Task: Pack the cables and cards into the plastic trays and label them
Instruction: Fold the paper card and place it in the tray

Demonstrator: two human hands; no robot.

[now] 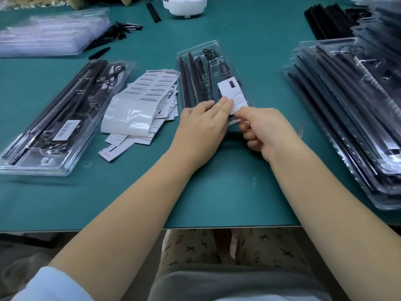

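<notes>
A clear plastic tray (195,51) lies in the middle of the green table, holding black rods, a coiled black cable (200,68) and a white card (231,92). My left hand (204,124) lies flat on the tray's near end, its straight fingertips pressing the card's lower left edge. My right hand (264,129) has curled fingers and pinches the card's near corner between thumb and forefinger. The near end of the tray is hidden under both hands.
Left of the tray lie a barcode label sheet (134,105) over loose white cards, and a filled, labelled tray (63,118). Empty clear trays (50,33) are stacked far left. A stack of filled trays (351,109) stands at right. A white device (184,5) sits at back.
</notes>
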